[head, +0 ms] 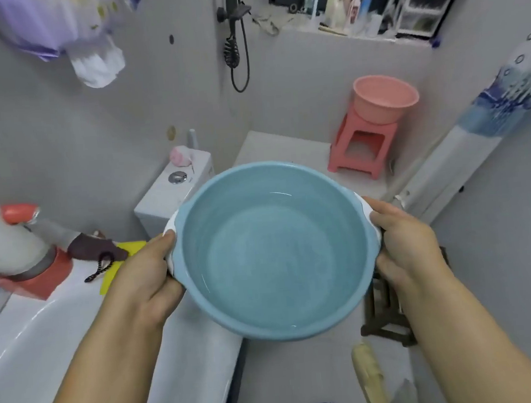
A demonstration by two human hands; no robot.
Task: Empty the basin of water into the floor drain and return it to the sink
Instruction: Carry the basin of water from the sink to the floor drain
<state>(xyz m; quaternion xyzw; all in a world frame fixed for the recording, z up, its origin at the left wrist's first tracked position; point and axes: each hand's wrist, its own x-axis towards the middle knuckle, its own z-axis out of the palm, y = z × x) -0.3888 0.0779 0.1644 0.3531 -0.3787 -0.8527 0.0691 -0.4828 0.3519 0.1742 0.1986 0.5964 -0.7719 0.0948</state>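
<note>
Blue basin [272, 252] with shallow water, carried level at frame centre, clear of the white counter [44, 333] at 8 o'clock. Left hand [142, 276] grips the white rim handle at 9 o'clock, its fingers wrapped under the lip; right hand [402, 237] clamps the opposite handle at 3 o'clock likewise. The plastic shell is probably stiff and light, though the water adds shifting weight and a wet rim may be slippery; the two opposed handles offer the steadiest hold. The floor drain is not visible.
</note>
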